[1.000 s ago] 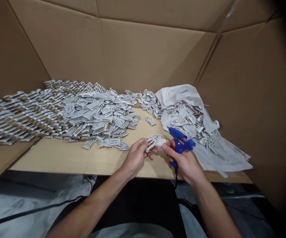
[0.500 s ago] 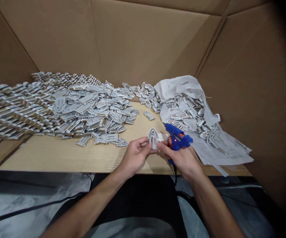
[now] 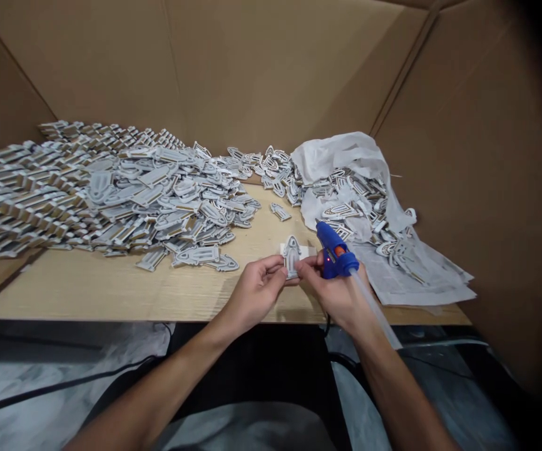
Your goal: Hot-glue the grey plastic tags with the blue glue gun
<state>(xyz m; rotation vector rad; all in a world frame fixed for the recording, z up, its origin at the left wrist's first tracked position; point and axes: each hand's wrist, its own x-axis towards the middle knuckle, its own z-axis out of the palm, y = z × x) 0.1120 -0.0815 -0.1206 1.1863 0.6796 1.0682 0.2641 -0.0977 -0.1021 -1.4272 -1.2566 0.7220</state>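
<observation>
My left hand point(image 3: 255, 293) pinches a small grey, arch-topped cut-out piece point(image 3: 291, 255) upright by its lower end. A white strip point(image 3: 305, 252) lies behind that piece, partly hidden by it. My right hand point(image 3: 335, 295) grips a blue hot glue gun point(image 3: 337, 258), its nozzle pointing up and left, close to the piece. A translucent glue stick point(image 3: 375, 307) runs from the back of the gun down past my right wrist. My two hands nearly meet over the front of the wooden board point(image 3: 111, 289).
A large heap of layered grey-and-brown cut-outs point(image 3: 125, 188) covers the board's left side. Crumpled white paper point(image 3: 346, 156) holding more pieces lies to the right. Cardboard walls point(image 3: 261, 69) surround the board. A black cable point(image 3: 64, 382) runs below its front edge.
The glue gun has swung so its glue stick now shows behind it. The piece has turned more upright in my left hand. The whole scene has shifted slightly upward and left in view.
</observation>
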